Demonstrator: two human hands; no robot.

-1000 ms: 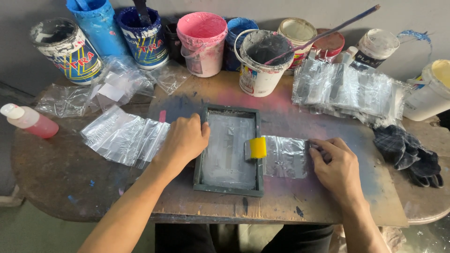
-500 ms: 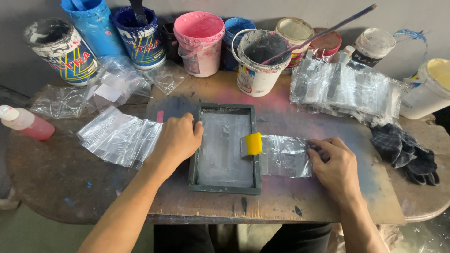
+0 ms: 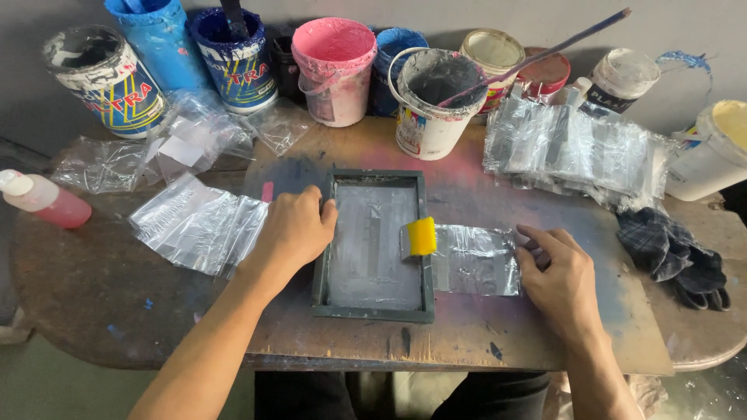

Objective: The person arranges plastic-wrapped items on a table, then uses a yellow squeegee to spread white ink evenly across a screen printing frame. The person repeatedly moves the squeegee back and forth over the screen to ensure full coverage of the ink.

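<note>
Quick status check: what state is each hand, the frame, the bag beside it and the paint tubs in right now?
left hand: flat on the screen frame's left edge
right hand: fingers touching the plastic bag's right end
screen frame: lying flat on the board
plastic bag: flat, tucked beside the frame
pink tub: open
white tub: open, stick inside

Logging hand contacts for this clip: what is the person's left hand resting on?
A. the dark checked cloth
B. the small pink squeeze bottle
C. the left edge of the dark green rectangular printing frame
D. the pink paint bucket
C: the left hand lies on the left rail of the dark green rectangular printing frame, while the right hand touches the clear plastic bag beside it.
</note>
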